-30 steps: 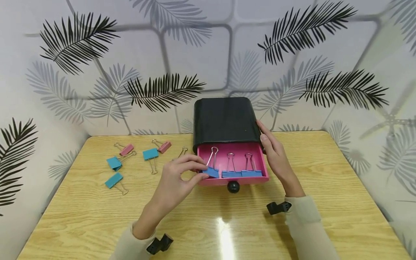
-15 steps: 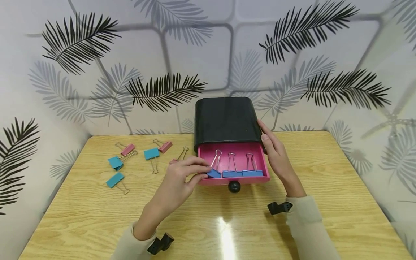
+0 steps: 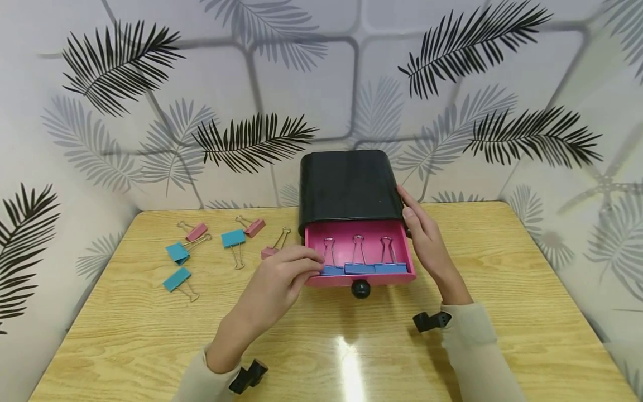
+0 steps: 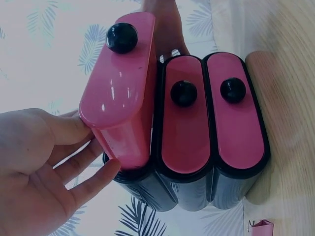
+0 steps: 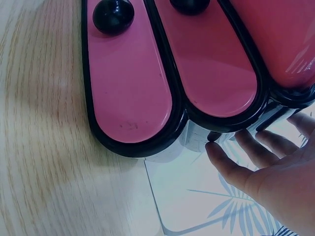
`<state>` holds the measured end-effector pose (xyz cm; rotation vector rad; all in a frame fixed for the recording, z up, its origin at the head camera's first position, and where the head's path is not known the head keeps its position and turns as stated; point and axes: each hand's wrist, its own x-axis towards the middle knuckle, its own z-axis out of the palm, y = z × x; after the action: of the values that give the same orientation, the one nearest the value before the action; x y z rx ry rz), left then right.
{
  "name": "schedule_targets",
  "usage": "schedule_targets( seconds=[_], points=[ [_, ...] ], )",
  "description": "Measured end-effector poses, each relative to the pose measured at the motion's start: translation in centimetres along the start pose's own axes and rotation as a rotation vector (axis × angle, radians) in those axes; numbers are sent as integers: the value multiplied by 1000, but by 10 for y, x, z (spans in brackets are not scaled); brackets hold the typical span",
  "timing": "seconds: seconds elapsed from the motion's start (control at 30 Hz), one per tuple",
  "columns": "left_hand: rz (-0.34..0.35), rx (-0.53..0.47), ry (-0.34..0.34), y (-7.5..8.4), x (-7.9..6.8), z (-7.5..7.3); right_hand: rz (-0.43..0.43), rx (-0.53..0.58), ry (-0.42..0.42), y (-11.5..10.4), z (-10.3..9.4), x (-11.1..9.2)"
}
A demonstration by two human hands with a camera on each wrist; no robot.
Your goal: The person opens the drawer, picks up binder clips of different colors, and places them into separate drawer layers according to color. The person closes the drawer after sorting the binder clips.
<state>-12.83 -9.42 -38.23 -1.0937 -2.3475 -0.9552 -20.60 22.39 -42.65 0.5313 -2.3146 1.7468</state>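
A black cabinet [image 3: 349, 184] has its pink top drawer [image 3: 387, 280] pulled out. Along the drawer's front lie three blue binder clips, wire handles pointing back: a left one [image 3: 334, 271], a middle one [image 3: 359, 268] and a right one [image 3: 390, 268]. My left hand [image 3: 273, 282] reaches over the drawer's left front corner, fingertips at the left clip's end. In the left wrist view, its lower fingers stretch along the drawer's side; the thumb tip is hidden behind the rim. My right hand [image 3: 427, 237] rests along the cabinet's right side with fingers extended.
Left of the cabinet, teal binder clips [image 3: 177, 279] and pink binder clips [image 3: 254, 226] lie scattered on the wooden table [image 3: 402, 357]. One pink clip [image 3: 270, 252] is right beside my left hand. Two lower drawers [image 4: 184, 132] are closed. A patterned wall stands behind.
The left blue clip has gone from tilted to lying straight in line with the other two, its handles now upright. My left fingers have shifted slightly with it. The right hand stays put.
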Motion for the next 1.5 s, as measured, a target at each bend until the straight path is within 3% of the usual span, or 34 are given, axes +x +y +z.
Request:
schedule_targets(
  seconds=[0.23,0.43,0.73,0.97,1.23,1.5],
  points=[
    [40,-28,-18,-3,1,-2,6,2,7,-1,0,0],
    [-18,-165,-22,-9,0,-2,9,-14,9,-1,1,0],
    [-37,-274,16,-16,0,-4,6,-5,12,0,2,1],
    [-123,-281,49,-21,-3,-13,12,-5,11,0,2,0],
    [-164,-353,86,-29,-7,-24,13,-10,10,0,2,-1],
    [-167,-389,31,-27,-5,-25,11,-23,11,0,1,-1]
  ],
)
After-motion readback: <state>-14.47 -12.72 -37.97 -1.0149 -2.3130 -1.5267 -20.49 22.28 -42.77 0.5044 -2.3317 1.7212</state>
